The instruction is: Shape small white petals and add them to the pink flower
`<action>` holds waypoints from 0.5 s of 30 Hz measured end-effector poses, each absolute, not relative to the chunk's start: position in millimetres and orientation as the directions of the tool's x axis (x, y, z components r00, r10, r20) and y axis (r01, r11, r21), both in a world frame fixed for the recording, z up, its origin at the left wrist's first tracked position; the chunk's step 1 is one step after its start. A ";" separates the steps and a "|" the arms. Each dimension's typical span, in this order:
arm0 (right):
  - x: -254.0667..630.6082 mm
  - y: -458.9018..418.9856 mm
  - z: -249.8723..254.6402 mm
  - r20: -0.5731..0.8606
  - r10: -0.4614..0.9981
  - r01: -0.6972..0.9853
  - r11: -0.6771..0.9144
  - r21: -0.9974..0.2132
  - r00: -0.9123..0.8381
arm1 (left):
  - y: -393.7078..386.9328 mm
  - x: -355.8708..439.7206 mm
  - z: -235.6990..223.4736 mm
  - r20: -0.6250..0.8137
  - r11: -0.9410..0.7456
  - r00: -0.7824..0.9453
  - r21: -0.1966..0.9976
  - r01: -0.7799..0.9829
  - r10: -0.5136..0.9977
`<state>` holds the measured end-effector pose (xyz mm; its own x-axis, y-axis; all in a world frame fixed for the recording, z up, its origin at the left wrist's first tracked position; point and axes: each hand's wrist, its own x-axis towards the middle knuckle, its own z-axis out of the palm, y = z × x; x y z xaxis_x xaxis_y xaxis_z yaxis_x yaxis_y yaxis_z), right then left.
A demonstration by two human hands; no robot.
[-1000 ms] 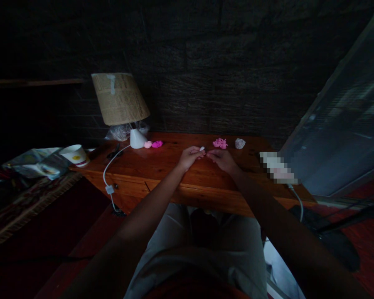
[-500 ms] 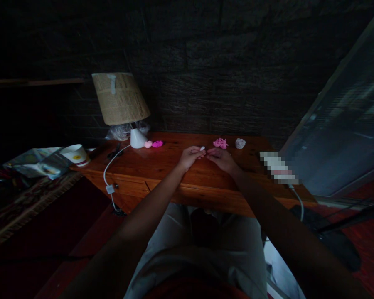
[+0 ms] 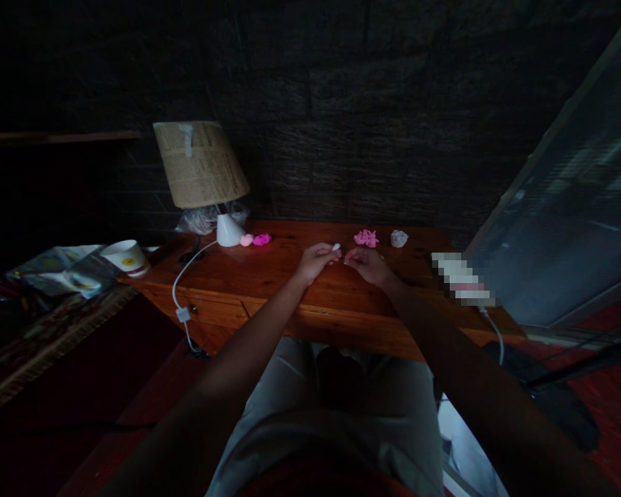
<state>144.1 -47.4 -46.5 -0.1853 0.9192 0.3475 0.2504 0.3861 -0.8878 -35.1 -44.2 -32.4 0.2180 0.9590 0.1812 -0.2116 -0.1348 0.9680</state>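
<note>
My left hand (image 3: 315, 262) is closed in a pinch above the wooden desk, with a small white piece (image 3: 336, 247) showing at its fingertips. What that piece is made of is too small to tell. Close beside it, a narrow gap away, my right hand (image 3: 370, 267) has its thumb and fingers pinched together; whatever lies between them cannot be made out. Just behind the right hand sits a ruffled pink clump (image 3: 366, 238), and to its right a greyish-white lump (image 3: 399, 239). Farther left lie a pale pink ball (image 3: 246, 240) and a magenta lump (image 3: 261, 239), touching or nearly so.
A lamp (image 3: 201, 166) with a paper-like shade stands at the desk's (image 3: 284, 276) back left, its white cable (image 3: 174, 283) hanging over the front edge. A paper cup (image 3: 127, 257) is at the left. A blurred-out white object (image 3: 463, 279) with a cable lies at the right.
My right hand's fingers have drawn slightly away from the left fingertips, widening the gap. The left hand and the clumps on the desk stay in place.
</note>
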 end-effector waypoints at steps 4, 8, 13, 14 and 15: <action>143.3 -48.5 -43.6 0.349 0.916 0.267 0.393 -0.880 -0.197 | -44.1 -34.8 -32.4 0.182 -0.136 0.217 0.968 -0.211 0.959; 142.7 -50.0 -40.8 0.356 0.912 0.274 0.403 -0.873 -0.205 | -44.4 -35.0 -32.4 0.185 -0.138 0.217 0.968 -0.212 0.959; 141.7 -50.7 -40.9 0.370 0.906 0.260 0.415 -0.872 -0.205 | -43.8 -35.0 -33.1 0.187 -0.140 0.220 0.967 -0.213 0.958; 141.6 -50.8 -41.2 0.373 0.906 0.256 0.416 -0.873 -0.201 | -43.6 -35.0 -33.2 0.187 -0.140 0.220 0.967 -0.213 0.957; 141.5 -51.1 -41.5 0.376 0.906 0.250 0.417 -0.874 -0.196 | -43.5 -35.0 -33.2 0.186 -0.139 0.220 0.967 -0.213 0.957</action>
